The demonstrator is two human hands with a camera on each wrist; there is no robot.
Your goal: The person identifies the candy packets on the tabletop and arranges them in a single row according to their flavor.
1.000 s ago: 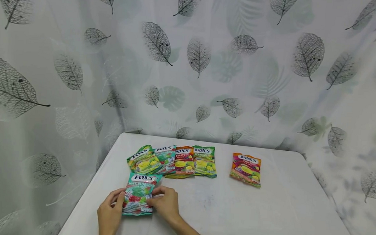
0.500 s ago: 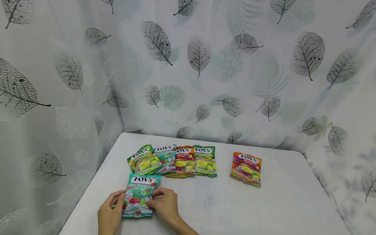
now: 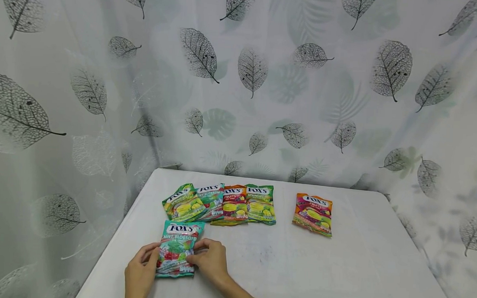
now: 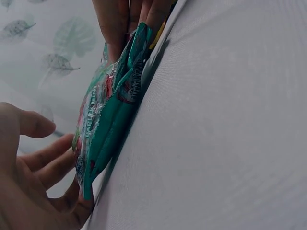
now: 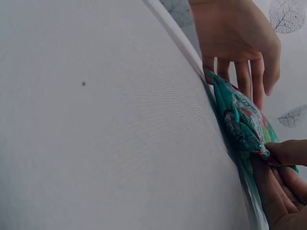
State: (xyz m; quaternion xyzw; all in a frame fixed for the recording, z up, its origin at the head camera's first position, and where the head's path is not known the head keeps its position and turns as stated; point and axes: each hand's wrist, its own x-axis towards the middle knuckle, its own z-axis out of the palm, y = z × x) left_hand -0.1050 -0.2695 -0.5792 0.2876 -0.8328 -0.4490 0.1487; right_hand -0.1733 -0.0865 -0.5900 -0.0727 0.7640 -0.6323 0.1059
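A teal Fox's Mint Blossom candy bag (image 3: 176, 247) lies face up on the white table, between both hands. My right hand (image 3: 213, 261) pinches its right edge; in the right wrist view the thumb (image 5: 288, 152) is on top and the fingers are underneath. At the left edge, my left hand (image 3: 140, 270) touches the bag with its fingertips. Its thumb (image 4: 37, 124) stands apart from the bag in the left wrist view. Just beyond lies an overlapping row: a green-yellow bag (image 3: 184, 205), another mint bag (image 3: 210, 201), an orange-red Fruits bag (image 3: 234, 207) and a green Springtea-like bag (image 3: 259, 206).
A separate orange-purple Fruits bag (image 3: 313, 213) lies toward the back right of the table (image 3: 317, 274). Leaf-printed curtains (image 3: 282, 88) hang behind the table and along its sides.
The mint bag has slid slightly toward me, widening the gap to the row behind it. Both hands keep nearly the same place, and the other bags stay put.
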